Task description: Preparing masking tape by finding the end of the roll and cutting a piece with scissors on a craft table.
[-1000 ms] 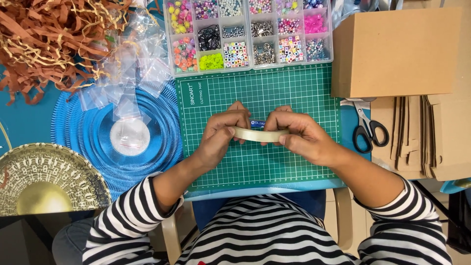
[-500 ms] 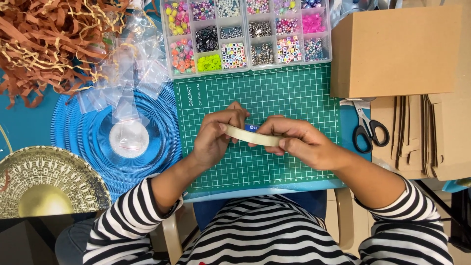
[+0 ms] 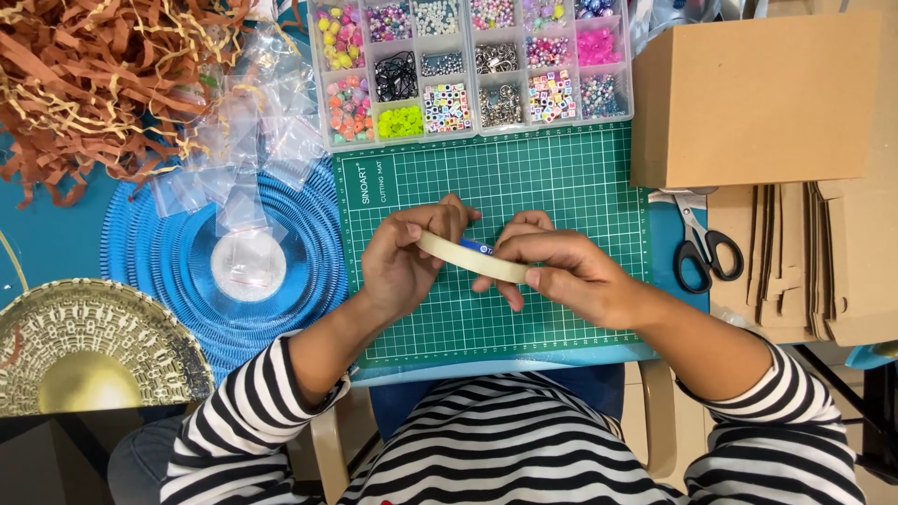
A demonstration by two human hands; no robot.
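- Striped black-and-white sleeves sit nearest the camera, on the near side of the green cutting mat (image 3: 561,187), and both bare hands reach out over the middle of the mat.
- Left hand (image 3: 398,262) and right hand (image 3: 571,271) are each closed on the roll of pale tape (image 3: 472,257), gripping opposite ends of its rim, so the roll hangs edge-on and tilted just above the mat.
- Tape like this looks light and stiff as a ring; its smooth outer band may be slippery and its loose end sticky, so a pinch across the rim, thumb against fingers, seems the surest hold.
- Right of the mat lie black-handled scissors (image 3: 702,248) beside flat cardboard pieces (image 3: 814,262).
- Left of the mat sits a blue ribbed disc (image 3: 159,262) with small clear bags (image 3: 248,122).
- Beyond the mat's far edge stand a clear bead organiser (image 3: 472,65) and a brown cardboard box (image 3: 758,93).
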